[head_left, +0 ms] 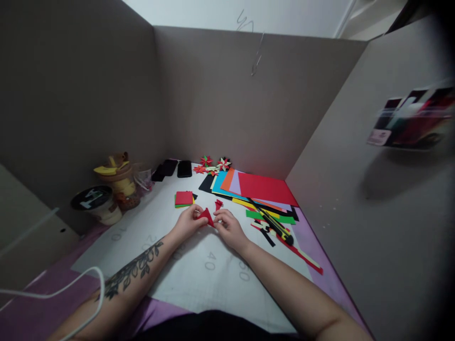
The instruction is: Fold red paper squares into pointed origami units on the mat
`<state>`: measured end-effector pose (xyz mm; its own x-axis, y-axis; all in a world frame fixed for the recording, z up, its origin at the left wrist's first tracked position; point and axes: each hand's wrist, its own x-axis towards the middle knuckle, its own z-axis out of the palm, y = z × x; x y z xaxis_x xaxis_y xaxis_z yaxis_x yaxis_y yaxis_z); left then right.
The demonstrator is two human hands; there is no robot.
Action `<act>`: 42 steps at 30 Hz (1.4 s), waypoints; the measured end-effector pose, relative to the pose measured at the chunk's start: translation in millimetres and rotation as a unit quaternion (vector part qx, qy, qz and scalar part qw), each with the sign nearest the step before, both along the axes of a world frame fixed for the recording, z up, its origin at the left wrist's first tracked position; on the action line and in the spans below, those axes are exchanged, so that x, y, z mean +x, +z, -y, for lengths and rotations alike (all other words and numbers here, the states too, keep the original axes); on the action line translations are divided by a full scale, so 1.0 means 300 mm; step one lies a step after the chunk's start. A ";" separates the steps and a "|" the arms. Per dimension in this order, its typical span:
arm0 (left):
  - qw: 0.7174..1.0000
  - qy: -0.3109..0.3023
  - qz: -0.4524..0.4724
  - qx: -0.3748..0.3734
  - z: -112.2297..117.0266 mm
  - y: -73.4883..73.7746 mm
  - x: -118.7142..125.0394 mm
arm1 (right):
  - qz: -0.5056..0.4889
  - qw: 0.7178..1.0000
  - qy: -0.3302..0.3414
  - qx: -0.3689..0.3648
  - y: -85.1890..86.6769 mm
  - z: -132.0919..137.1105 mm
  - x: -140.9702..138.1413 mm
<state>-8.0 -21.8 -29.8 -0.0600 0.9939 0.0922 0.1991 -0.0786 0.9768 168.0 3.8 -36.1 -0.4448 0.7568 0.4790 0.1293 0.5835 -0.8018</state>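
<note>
The folded piece [206, 217] is coloured plain red; the square stack [184, 198] is topped with red and edged with green and yellow; the large sheets [265, 187] are coloured red, lilac, orange, blue and black; the paper stars [223, 164] are mixed in red, green, cream and orange; the cutter [276, 226] is finished in yellow and black; the white mat [185, 284] is printed with grey numerals; the left forearm [133, 272] is patterned with dark leaves.

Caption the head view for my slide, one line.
Left hand pinches folded red paper, right hand at its edge, colored paper sheets lying beyond.
</note>
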 end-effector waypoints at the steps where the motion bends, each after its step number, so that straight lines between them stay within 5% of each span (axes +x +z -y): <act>1: 1.000 -0.006 0.017 -0.012 0.000 -0.004 0.001 | 0.005 1.000 0.004 0.008 -0.002 0.001 0.000; 13: 0.981 -0.037 0.174 -0.083 0.018 0.014 0.027 | 0.011 0.999 -0.036 0.008 -0.005 -0.002 -0.001; 19: 0.992 -0.042 0.097 -0.062 0.016 0.011 0.031 | -0.031 0.993 -0.077 -0.085 -0.023 -0.022 -0.003; 28: 0.999 -0.012 0.010 0.030 0.024 0.018 0.050 | -0.020 0.996 -0.044 -0.071 0.002 0.012 -0.020; 42: 0.997 0.022 0.076 0.005 0.034 0.048 0.053 | -0.085 0.989 -0.073 -0.094 -0.015 -0.008 -0.026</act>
